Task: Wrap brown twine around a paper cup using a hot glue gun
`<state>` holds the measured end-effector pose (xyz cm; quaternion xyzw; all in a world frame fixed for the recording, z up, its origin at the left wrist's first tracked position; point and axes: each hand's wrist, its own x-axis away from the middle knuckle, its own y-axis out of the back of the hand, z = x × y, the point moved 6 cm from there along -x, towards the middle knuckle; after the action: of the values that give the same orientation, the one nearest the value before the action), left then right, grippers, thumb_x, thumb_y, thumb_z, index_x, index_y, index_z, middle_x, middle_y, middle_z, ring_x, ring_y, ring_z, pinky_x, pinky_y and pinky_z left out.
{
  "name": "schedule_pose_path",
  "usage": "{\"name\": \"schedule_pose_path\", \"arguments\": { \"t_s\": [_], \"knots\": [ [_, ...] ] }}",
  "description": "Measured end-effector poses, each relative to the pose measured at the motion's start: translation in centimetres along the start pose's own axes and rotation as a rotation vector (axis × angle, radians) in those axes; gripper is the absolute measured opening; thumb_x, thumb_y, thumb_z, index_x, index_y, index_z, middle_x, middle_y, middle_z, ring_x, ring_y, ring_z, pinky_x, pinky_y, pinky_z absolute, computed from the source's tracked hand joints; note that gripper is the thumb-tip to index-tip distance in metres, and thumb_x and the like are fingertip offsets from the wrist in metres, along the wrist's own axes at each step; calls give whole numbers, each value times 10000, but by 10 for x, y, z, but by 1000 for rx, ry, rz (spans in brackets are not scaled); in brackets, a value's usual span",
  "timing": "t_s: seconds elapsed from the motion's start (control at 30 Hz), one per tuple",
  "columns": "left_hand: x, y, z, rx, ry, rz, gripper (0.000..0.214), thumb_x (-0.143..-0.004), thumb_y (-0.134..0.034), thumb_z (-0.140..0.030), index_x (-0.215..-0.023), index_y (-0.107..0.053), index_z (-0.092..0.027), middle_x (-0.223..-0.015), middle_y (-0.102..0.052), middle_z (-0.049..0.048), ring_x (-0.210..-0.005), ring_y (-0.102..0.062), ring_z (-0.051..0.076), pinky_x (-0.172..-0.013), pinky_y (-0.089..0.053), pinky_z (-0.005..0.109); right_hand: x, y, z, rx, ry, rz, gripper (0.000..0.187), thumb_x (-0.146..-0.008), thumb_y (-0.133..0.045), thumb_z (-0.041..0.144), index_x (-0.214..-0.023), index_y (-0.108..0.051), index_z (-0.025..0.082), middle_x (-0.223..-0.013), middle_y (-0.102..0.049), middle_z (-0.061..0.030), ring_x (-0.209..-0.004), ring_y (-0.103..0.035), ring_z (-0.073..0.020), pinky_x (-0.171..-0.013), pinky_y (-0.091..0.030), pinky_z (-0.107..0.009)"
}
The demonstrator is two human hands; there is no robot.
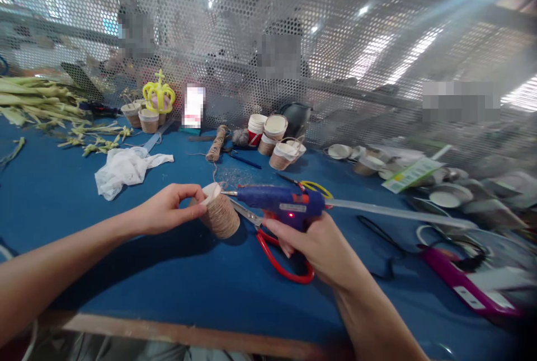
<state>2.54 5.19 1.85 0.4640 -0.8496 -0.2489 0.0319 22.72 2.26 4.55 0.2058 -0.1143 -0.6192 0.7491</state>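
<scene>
My left hand [180, 207] pinches the rim of a paper cup wrapped in twine [221, 216], which tilts above the blue table. In my right hand [310, 238] is a blue glue gun [281, 202], its red light lit and a long clear glue stick [398, 213] poking out of its back. The gun's nozzle points left and lies at the cup's rim; whether it touches cannot be made out. Beneath the gun lie red-handled scissors [268, 254], their blades partly hidden behind the cup. A strand of twine runs from the cup toward a twine spool [217, 144].
Yellow-handled scissors [316, 187] and a blue pen [245, 160] lie behind the gun. Several cups [282, 155] stand at the back by a perforated metal screen [235, 59]. A crumpled white plastic bag [126, 170] lies left; a purple power strip [467, 282] with cables sits right.
</scene>
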Motion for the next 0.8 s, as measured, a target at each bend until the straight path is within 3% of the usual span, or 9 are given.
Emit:
{"name": "schedule_pose_path", "arguments": {
  "t_s": [0.17,0.3,0.37,0.47,0.6,0.8],
  "knots": [
    [0,-1,-1,2,-5,-33,206,-833,-469,-297,-697,-496,-145,-750,-591,21,-738,-524,141,-707,-409,251,1,-7,15,305,180,-16,189,-774,-544,280,-599,-585,220,-480,-553,11,-607,-590,-190,-609,-469,-300],
    [2,-2,-3,-29,-10,-35,214,-845,-460,-311,-715,-503,-147,-750,-601,18,-728,-531,141,-699,-413,250,2,-9,12,442,250,-31,131,-745,-548,264,-767,-673,231,-838,-696,-60,-885,-619,-276,-833,-452,-407],
    [3,-2,-3,-53,-17,-40,215,-849,-457,-314,-716,-496,-149,-769,-610,21,-735,-539,142,-702,-417,250,3,-9,8,511,260,-22,174,-712,-562,220,-828,-691,239,-859,-702,-69,-915,-611,-297,-862,-430,-437],
    [3,-2,-4,-47,-55,-54,211,-851,-465,-299,-698,-471,-153,-948,-636,63,-888,-566,168,-794,-426,269,7,-11,10,603,287,-12,195,-696,-566,192,-835,-693,246,-757,-699,-59,-833,-628,-277,-824,-450,-414],
    [3,-2,-5,-9,-86,-63,193,-861,-469,-266,-702,-463,-157,-1213,-568,106,-1136,-505,200,-957,-366,309,9,-17,24,566,263,-25,132,-753,-530,208,-735,-660,226,-691,-667,-55,-707,-625,-230,-709,-480,-348],
    [2,-1,-3,-20,-62,-66,190,-857,-477,-264,-700,-451,-161,-1266,-538,116,-1147,-505,207,-960,-369,320,8,-16,30,443,178,-77,111,-754,-532,183,-680,-606,220,-585,-597,-27,-553,-563,-184,-555,-448,-300]
  ]
}}
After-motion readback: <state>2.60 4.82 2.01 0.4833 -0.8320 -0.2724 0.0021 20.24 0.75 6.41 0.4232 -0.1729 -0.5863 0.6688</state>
